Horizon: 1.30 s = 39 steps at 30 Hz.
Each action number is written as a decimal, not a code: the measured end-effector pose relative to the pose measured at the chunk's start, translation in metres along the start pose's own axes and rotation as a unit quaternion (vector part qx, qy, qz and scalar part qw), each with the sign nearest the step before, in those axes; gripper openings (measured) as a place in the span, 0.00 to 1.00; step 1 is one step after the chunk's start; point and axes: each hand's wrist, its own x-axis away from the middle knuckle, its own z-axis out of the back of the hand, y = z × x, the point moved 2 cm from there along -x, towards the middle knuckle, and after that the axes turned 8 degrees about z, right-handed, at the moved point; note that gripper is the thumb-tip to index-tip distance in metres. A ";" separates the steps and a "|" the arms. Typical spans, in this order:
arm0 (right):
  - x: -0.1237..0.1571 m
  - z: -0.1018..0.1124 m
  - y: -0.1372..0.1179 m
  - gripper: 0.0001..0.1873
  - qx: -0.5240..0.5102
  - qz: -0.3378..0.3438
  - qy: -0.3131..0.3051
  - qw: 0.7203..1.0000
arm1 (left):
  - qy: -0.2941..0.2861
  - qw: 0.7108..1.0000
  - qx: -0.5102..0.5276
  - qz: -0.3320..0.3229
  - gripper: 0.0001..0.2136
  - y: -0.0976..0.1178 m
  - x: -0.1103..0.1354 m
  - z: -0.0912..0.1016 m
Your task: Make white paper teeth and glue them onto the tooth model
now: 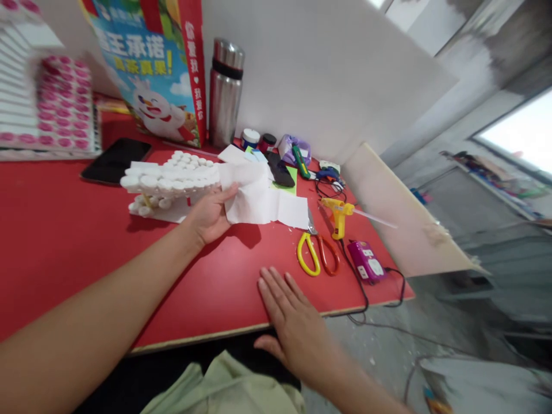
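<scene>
My left hand (212, 214) pinches a creased white sheet of paper (246, 192), thumb on top, held just above the red table. To its left stands a white model (172, 181) covered in small round white pieces, with an upper and a lower layer. My right hand (293, 322) lies palm down at the table's front edge, fingers stretched out, nothing in it. Beyond its fingertips rest scissors (318, 253) with one yellow and one red handle. A white paper piece (293, 210) lies close to the blades.
A yellow glue gun (338, 215) and a purple power socket (365, 261) with a black cable are at the right edge. Behind are a steel bottle (226, 98), a printed box (150, 69), a green cutter (301, 161) and a black phone (116, 161).
</scene>
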 end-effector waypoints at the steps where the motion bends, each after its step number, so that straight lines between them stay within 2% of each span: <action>1: 0.011 -0.003 0.003 0.45 0.022 -0.025 -0.009 0.999 | 0.001 1.000 0.002 0.014 0.11 0.000 0.001 -0.001; 3: 0.040 0.001 0.010 0.44 0.076 -0.072 -0.027 0.994 | 0.002 0.999 0.006 0.041 0.10 -0.001 0.003 -0.003; 5: 0.069 0.019 0.017 0.34 0.118 -0.123 -0.045 0.984 | 0.003 0.998 0.008 0.063 0.10 -0.003 0.005 -0.004; 6: 0.078 0.031 0.020 0.29 0.115 -0.134 -0.058 0.983 | 0.002 0.998 0.006 0.070 0.10 -0.004 0.005 -0.004; 8: 0.083 0.059 0.026 0.23 0.032 -0.162 -0.068 0.984 | -0.003 0.996 -0.011 0.084 0.10 -0.006 0.006 -0.002; 10: 0.064 0.086 0.038 0.17 -0.025 -0.189 0.026 0.981 | -0.012 0.994 -0.038 0.102 0.10 -0.008 0.007 0.000; 12: 0.026 0.098 0.057 0.15 -0.078 -0.210 0.161 0.961 | -0.024 0.990 -0.071 0.123 0.11 -0.010 0.008 0.002; 14: -0.022 0.090 0.083 0.16 -0.205 -0.221 0.269 0.915 | -0.036 0.985 -0.108 0.132 0.10 -0.010 0.011 0.003; 15: -0.047 0.078 0.097 0.20 -0.296 -0.216 0.288 0.885 | -0.040 0.982 -0.126 0.134 0.10 -0.010 0.012 0.003; 16: -0.071 0.063 0.111 0.24 -0.397 -0.203 0.284 0.849 | -0.043 0.979 -0.144 0.134 0.11 -0.009 0.013 0.004; 18: -0.109 0.029 0.132 0.31 -0.579 -0.204 0.218 0.759 | -0.045 0.975 -0.169 0.135 0.11 -0.009 0.014 0.004; 19: -0.120 0.013 0.139 0.34 -0.639 -0.214 0.179 0.717 | -0.043 0.975 -0.175 0.133 0.11 -0.008 0.014 0.004; 20: -0.127 0.001 0.143 0.35 -0.678 -0.230 0.161 0.679 | -0.039 0.975 -0.177 0.127 0.10 -0.007 0.013 0.004; 22: -0.129 -0.014 0.146 0.31 -0.730 -0.257 0.133 0.619 | -0.020 0.980 -0.174 0.098 0.10 -0.005 0.011 0.005; 25: -0.114 -0.017 0.148 0.26 -0.757 -0.294 0.119 0.571 | 0.011 0.982 -0.180 0.049 0.11 -0.002 0.007 0.008; 28: -0.100 -0.012 0.158 0.27 -0.753 -0.321 0.157 0.553 | 0.000 0.978 -0.208 0.034 0.15 -0.002 0.005 0.009; 31: -0.094 -0.010 0.167 0.25 -0.751 -0.322 0.174 0.550 | -0.026 0.972 -0.233 0.033 0.18 -0.004 0.005 0.010; 36: -0.096 -0.011 0.164 0.24 -0.748 -0.283 0.144 0.582 | -0.033 0.964 -0.264 0.021 0.22 -0.007 0.004 0.014; 39: -0.096 -0.010 0.162 0.25 -0.742 -0.273 0.148 0.594 | -0.005 0.959 -0.282 -0.001 0.19 -0.007 0.000 0.018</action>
